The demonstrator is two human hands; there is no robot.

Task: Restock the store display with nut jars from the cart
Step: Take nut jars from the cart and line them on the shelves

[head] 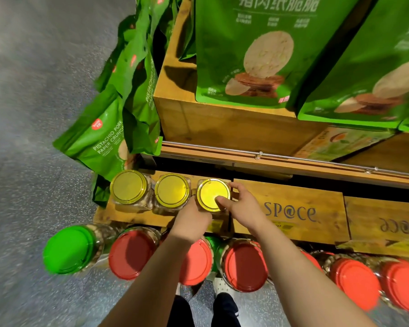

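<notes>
The yellow-lidded nut jar (213, 195) stands just below the middle of the frame, on the top of a low wooden crate (132, 217), as the rightmost of three. The other two yellow-lidded jars (172, 191) and (129, 187) stand to its left in a row, each just beside the next.

The right hand (242, 205) grasps this jar from the right: its thumb lies on the yellow lid, and its fingers curl round the far right side of the jar. The left hand (191, 221) is against the near left side of the same jar, knuckles up; its fingers are hidden under the hand, so I cannot tell whether they clasp the jar or only rest against it.

To the right of the jar, a second wooden crate (291, 211) bears the word "SP@CE".

Along the lower part of the frame runs a row of jars seen from above: one with a green lid (67, 249) at the lower left, and red-lidded jars (131, 253) stretching to the lower right.

In the upper half, a wooden box (222, 123) holds large green snack bags (255, 48). More green bags (109, 138), printed "PISTACHIO PORK PAPER CRUNCH", lean at the left of centre. The grey speckled floor (33, 114) fills the left side.
</notes>
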